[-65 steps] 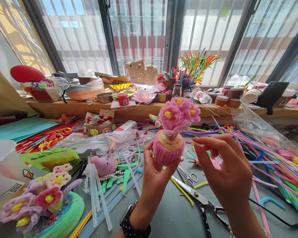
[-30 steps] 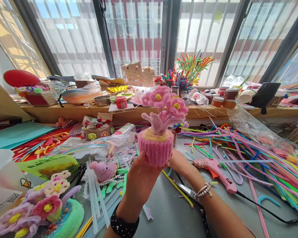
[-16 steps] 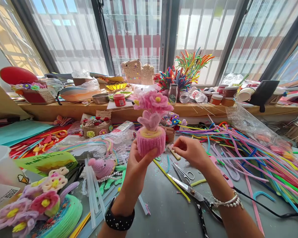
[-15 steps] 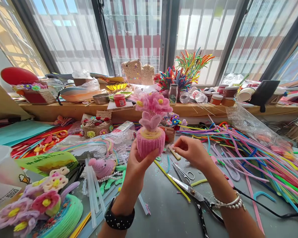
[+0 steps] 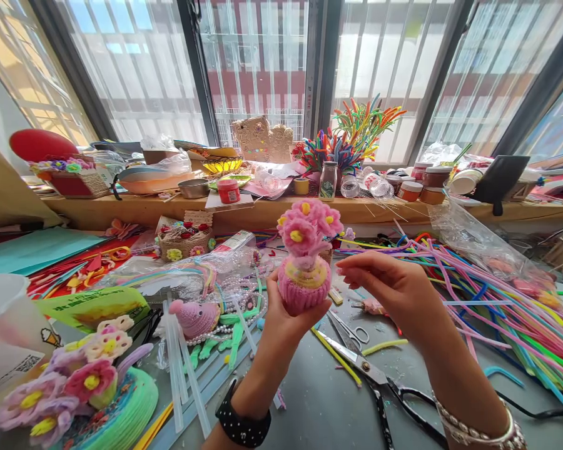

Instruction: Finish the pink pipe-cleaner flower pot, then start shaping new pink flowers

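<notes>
My left hand [image 5: 286, 331] is wrapped around a small pink fuzzy flower pot [image 5: 304, 290] with a yellow top. Pink pipe-cleaner flowers [image 5: 304, 231] with yellow centres stand in it, tilted toward me. Just right of the pot, my right hand [image 5: 394, 284] has its thumb and fingers pinched together. Whatever lies between those fingertips is too small to make out. Below that hand lie large black-handled scissors [image 5: 368, 365] and small silver scissors [image 5: 354, 334]. A pink object with a pointed tip [image 5: 370, 306] shows partly beneath the hand.
Many coloured pipe cleaners [image 5: 507, 300] cover the right side. Clear glue sticks [image 5: 176, 369], a pink crocheted piece [image 5: 197, 319] and a mint-green flower arrangement [image 5: 126, 406] lie to the left. Jars and a glass bottle [image 5: 328, 181] line the window ledge [image 5: 385, 209].
The flower pot in my left hand has moved right and lower, and its flowers tip toward me. My right hand has come closer, over the pink pointed object, still pinched.
</notes>
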Available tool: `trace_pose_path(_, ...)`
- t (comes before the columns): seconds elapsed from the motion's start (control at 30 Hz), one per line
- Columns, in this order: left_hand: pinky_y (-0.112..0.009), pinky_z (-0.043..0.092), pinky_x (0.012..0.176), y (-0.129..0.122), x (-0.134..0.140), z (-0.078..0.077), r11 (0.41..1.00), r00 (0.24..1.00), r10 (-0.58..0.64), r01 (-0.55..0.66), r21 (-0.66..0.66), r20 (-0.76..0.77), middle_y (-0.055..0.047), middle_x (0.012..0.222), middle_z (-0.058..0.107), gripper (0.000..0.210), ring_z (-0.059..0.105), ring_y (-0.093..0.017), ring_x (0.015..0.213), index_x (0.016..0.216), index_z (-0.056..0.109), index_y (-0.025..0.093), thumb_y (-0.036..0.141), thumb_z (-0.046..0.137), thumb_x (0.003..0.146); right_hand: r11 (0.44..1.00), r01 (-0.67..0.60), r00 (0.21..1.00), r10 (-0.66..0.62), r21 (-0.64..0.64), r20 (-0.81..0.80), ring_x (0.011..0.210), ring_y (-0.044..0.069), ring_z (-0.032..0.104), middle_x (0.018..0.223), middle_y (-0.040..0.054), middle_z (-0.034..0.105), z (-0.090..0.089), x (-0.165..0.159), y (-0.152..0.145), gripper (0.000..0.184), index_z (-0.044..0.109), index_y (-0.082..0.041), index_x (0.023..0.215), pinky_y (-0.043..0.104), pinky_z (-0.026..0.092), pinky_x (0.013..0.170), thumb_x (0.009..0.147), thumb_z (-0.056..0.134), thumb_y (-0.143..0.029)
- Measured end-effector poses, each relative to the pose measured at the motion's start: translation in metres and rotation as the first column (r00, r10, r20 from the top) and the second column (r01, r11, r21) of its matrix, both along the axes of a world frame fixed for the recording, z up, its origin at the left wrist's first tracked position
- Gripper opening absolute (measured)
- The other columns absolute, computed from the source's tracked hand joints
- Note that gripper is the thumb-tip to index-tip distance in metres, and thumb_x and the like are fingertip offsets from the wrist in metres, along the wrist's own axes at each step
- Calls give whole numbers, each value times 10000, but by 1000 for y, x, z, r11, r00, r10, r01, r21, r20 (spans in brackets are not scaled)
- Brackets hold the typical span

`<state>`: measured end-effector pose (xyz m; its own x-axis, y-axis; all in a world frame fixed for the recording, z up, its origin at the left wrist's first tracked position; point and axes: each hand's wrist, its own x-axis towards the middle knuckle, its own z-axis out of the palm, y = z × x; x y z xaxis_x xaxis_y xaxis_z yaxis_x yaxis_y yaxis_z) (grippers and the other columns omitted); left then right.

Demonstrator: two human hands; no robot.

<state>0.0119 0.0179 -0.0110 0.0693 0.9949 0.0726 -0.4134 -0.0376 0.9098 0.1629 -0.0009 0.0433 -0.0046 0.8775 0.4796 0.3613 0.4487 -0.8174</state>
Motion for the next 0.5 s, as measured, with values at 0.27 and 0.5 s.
trace_pose_path(0.27, -455, 342, 974, -10, 4, 9, 953, 939, -295, 304, -22, 178, -85, 1249, 512, 599, 482, -270, 1136, 1201, 387, 240, 314, 667, 677, 996, 67, 998, -66, 64, -17, 619, 110, 606, 735, 0, 674, 2, -7, -6, 99, 664, -210, 801, 207, 508, 571, 781, 568, -223)
trace_pose_path(0.5, -376, 351, 928, -15, 7, 10, 973, 968, -228, 229, 1, 100, -82, 1139, 578, 659, 518, -231, 1053, 1190, 395, 211, 224, 726, 621, 972, 121, 979, -150, 200, 138, 651, 126, 586, 735, 1, 646, 4, -8, -11, 83, 639, -217, 780, 234, 470, 575, 791, 560, -193)
